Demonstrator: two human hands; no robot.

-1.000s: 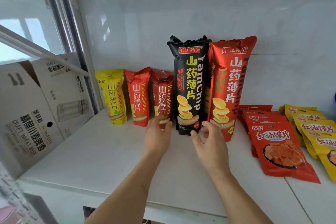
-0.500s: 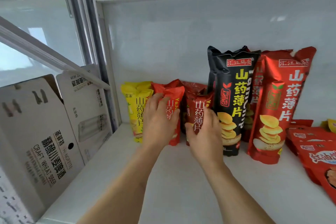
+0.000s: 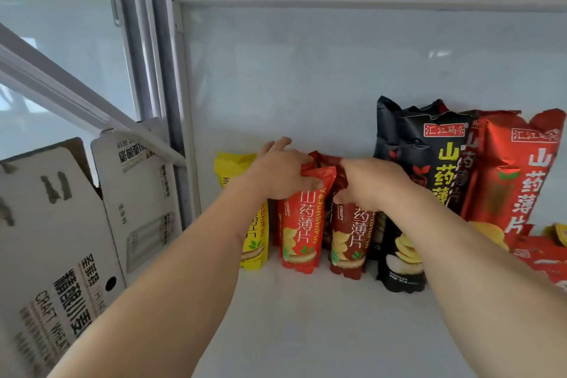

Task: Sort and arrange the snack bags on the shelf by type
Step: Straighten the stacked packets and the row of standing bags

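Small yam-chip bags stand in a row at the back of the white shelf point(image 3: 306, 331). My left hand point(image 3: 279, 172) grips the top of the orange-red small bag point(image 3: 299, 233), and part of the small yellow bag point(image 3: 254, 242) to its left is hidden behind my wrist. My right hand point(image 3: 371, 184) grips the top of the dark red small bag point(image 3: 349, 242). To the right stand a tall black bag point(image 3: 429, 163) and a tall red bag point(image 3: 521, 181), both upright against the wall.
Flat red bags point(image 3: 540, 258) and the edge of a yellow bag point(image 3: 560, 233) lie at the far right. An open cardboard beer box point(image 3: 61, 239) stands beyond the shelf's left post point(image 3: 181, 101). The upper shelf's underside is close overhead.
My view has moved closer and to the left. Both hands rose from the fronts of the small red bags to grip their tops.
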